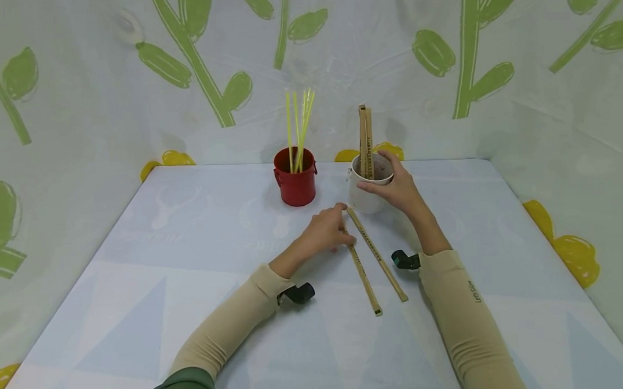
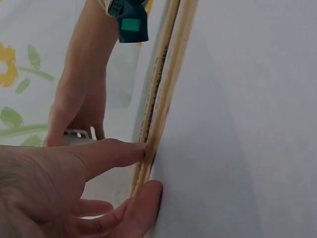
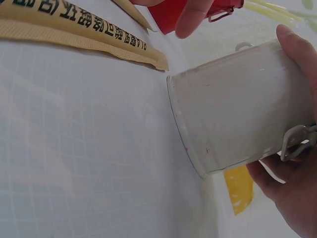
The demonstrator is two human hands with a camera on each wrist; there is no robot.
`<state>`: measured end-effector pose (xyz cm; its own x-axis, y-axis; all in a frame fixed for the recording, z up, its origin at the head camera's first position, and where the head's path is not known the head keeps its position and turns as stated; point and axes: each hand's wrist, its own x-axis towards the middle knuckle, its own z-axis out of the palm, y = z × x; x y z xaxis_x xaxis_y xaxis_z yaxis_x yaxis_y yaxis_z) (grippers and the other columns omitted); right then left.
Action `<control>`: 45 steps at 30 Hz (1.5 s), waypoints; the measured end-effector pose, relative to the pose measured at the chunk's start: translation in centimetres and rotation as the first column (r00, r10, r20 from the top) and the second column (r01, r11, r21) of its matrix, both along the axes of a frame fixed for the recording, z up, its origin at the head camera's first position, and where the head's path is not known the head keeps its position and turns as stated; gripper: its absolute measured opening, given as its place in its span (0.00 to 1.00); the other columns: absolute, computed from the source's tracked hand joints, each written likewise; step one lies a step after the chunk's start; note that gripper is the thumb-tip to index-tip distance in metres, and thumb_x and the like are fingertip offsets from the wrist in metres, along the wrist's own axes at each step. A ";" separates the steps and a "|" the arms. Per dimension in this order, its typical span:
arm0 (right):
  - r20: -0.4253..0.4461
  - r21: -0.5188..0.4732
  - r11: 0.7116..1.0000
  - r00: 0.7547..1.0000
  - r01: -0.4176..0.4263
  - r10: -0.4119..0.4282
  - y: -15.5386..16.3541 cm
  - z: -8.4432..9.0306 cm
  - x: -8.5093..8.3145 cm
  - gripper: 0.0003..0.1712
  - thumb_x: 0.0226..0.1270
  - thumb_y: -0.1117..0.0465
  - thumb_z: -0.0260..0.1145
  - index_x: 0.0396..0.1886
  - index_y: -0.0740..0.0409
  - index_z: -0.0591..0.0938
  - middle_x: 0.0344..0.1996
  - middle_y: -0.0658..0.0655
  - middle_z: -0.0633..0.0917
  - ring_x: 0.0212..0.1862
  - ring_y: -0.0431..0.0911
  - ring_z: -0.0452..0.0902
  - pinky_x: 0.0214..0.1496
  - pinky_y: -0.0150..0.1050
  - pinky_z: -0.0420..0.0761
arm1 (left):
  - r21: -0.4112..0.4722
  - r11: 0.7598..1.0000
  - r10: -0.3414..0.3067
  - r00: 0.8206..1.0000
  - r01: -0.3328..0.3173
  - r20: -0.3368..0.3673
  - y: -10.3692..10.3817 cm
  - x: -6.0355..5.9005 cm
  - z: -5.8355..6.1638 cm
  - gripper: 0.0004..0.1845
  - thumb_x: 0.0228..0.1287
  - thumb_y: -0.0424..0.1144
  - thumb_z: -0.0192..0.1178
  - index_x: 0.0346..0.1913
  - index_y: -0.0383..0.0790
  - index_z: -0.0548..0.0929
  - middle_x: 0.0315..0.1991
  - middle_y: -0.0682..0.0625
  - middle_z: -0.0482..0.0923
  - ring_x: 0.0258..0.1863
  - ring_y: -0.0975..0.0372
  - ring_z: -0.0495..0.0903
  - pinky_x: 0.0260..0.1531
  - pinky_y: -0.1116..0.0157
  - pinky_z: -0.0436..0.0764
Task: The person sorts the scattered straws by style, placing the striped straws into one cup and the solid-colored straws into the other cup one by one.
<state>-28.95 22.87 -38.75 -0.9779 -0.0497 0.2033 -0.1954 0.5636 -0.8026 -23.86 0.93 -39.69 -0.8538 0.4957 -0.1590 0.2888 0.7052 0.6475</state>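
My left hand (image 1: 320, 232) is low over the table, its thumb and fingers pinching one paper-wrapped straw (image 1: 364, 279) near its far end. Just to the right lies a second paper-wrapped straw (image 1: 379, 258), flat on the table. In the left wrist view, the thumb (image 2: 124, 151) and fingertips sit on either side of the wrapper. My right hand (image 1: 402, 190) grips the white bucket (image 1: 366, 201) at its rim, fingers along the far right side and thumb in front. Several more wrapped straws (image 1: 369, 140) stand upright in that bucket. Its base rests on the table.
A red bucket (image 1: 297, 190) stands left of the white one, holding several yellow sticks (image 1: 308, 113). Behind the table's far edge rises a pale backdrop (image 1: 357, 53) with green leaf prints. A dark wrist camera (image 1: 300, 293) sits at the left cuff, another (image 1: 405, 260) at the right.
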 end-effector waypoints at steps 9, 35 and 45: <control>0.009 -0.008 1.000 1.000 0.001 -0.001 0.1 -0.1 -0.2 0.59 0.48 0.37 0.77 0.76 0.41 0.55 0.73 0.57 0.64 0.72 0.56 0.61 0.69 0.62 0.68 | -0.054 0.999 0.006 1.000 -0.005 0.017 -1.0 -0.7 0.6 0.14 0.56 0.40 0.72 0.37 0.38 0.78 0.30 0.49 0.79 0.20 0.62 0.83 0.28 0.70 0.80; 0.006 -0.008 1.000 1.000 -0.003 0.003 -0.1 0.1 0.0 0.59 0.49 0.39 0.77 0.76 0.43 0.56 0.72 0.58 0.64 0.72 0.56 0.62 0.68 0.62 0.68 | -0.090 0.996 0.023 1.000 -0.022 0.016 -1.4 -0.9 0.8 0.05 0.61 0.32 0.67 0.36 0.35 0.82 0.26 0.46 0.80 0.17 0.64 0.83 0.21 0.74 0.81; 0.016 -0.005 1.000 1.000 -0.007 0.007 -0.1 0.1 0.0 0.59 0.48 0.38 0.77 0.76 0.41 0.55 0.74 0.57 0.63 0.73 0.57 0.61 0.69 0.63 0.67 | -0.107 0.994 0.020 0.999 -0.017 0.026 -1.6 -1.0 0.7 0.13 0.60 0.35 0.68 0.47 0.36 0.82 0.25 0.47 0.80 0.18 0.63 0.83 0.26 0.74 0.81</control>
<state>-28.91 22.81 -38.66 -0.9806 -0.0552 0.1882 -0.1866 0.5580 -0.8086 -24.86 -0.62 -39.01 -0.8574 0.4586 -0.2335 0.2581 0.7757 0.5759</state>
